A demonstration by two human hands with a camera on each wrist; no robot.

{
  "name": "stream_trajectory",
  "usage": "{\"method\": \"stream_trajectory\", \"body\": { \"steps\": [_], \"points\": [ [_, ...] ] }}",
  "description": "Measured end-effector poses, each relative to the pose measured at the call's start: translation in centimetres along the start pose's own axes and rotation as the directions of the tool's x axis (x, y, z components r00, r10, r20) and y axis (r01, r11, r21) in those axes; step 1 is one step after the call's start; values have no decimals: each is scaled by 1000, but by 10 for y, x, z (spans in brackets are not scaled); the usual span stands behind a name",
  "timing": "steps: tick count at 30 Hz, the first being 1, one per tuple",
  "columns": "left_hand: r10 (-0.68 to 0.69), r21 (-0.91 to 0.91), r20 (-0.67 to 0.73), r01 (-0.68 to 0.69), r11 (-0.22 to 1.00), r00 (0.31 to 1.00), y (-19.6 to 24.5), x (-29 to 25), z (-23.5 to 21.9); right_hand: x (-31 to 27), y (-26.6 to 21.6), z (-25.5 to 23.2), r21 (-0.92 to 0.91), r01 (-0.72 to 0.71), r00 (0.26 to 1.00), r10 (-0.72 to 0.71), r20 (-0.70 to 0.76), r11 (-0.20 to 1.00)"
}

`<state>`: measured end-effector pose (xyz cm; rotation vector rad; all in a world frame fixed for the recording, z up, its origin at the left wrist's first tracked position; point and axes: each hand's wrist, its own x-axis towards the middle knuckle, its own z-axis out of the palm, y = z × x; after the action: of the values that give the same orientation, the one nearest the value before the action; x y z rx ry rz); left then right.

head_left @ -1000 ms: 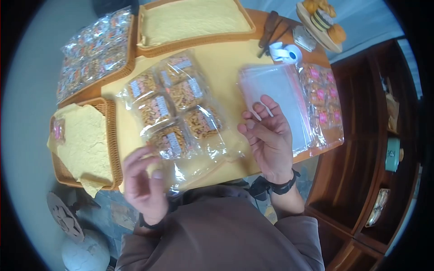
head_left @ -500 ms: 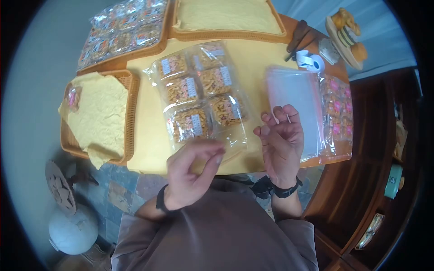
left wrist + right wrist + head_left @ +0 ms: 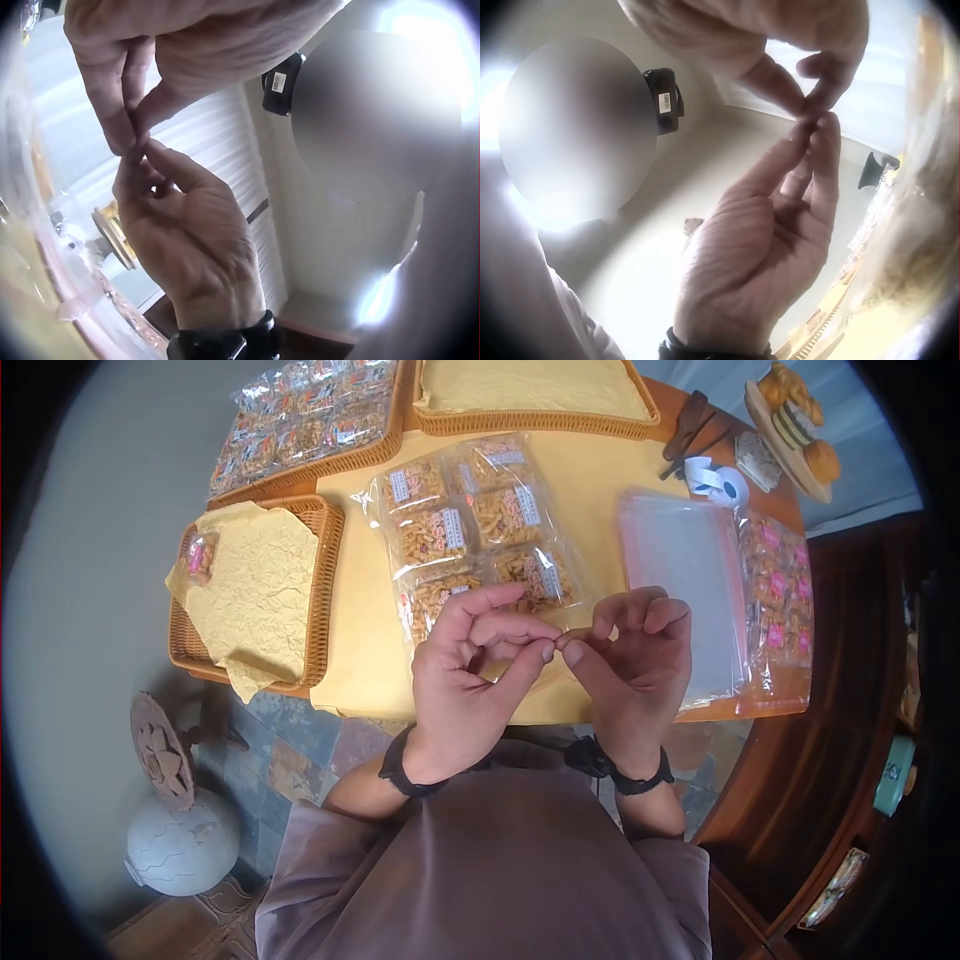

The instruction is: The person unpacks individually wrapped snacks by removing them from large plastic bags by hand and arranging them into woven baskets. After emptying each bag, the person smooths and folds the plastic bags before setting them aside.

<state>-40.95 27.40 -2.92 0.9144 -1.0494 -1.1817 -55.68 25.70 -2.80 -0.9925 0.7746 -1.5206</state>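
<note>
Thumb and fingertips of the left hand are pinched together and meet the right hand's pinched fingertips; the right hand has its other fingers curled. Nothing clear shows between them, and anything tiny there is hidden. In the left wrist view the left hand comes from above to the right hand; the right wrist view has the right hand below the left hand. Behind the hands lies a clear bag of snack packs, its lower part partly hidden.
Clear bags lie right of the hands, beside pink-labelled packs. White tape and dark tools are at the back right. Around the left and back stand a paper-lined basket, a basket of packs and a lined tray.
The left hand has moved right and up from the near edge of the snack bag to the right hand, and their fingertips now meet. The head view has shifted, so the table things appear further right.
</note>
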Motion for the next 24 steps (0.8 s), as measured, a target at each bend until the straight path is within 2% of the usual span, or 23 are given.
{"method": "stream_trajectory", "body": {
  "steps": [4,8,10,17,19,22,24],
  "points": [
    [40,122,19,-42,992,999,2,-3,-2,-2,-2,1,-32,8,1000,-8,16,999],
    [41,167,10,-42,985,999,3,-4,-2,-4,-1,0,-45,59,997,-57,45,997],
    [75,277,20,-78,958,997,4,-3,-2,-3,0,-1,-59,81,995,-77,57,995],
    [86,253,-7,-82,964,996,2,-1,0,-3,3,-7,-212,224,968,-190,166,951],
    [26,122,-24,-23,992,999,3,-1,0,-3,2,-9,-259,255,958,-208,196,932],
    [-40,105,-16,41,994,999,5,-2,-1,-1,-1,-12,-346,310,939,-227,258,885],
    [-63,79,-27,65,995,998,6,-1,0,-1,-5,-15,-442,349,912,-191,362,826]
  ]
}}
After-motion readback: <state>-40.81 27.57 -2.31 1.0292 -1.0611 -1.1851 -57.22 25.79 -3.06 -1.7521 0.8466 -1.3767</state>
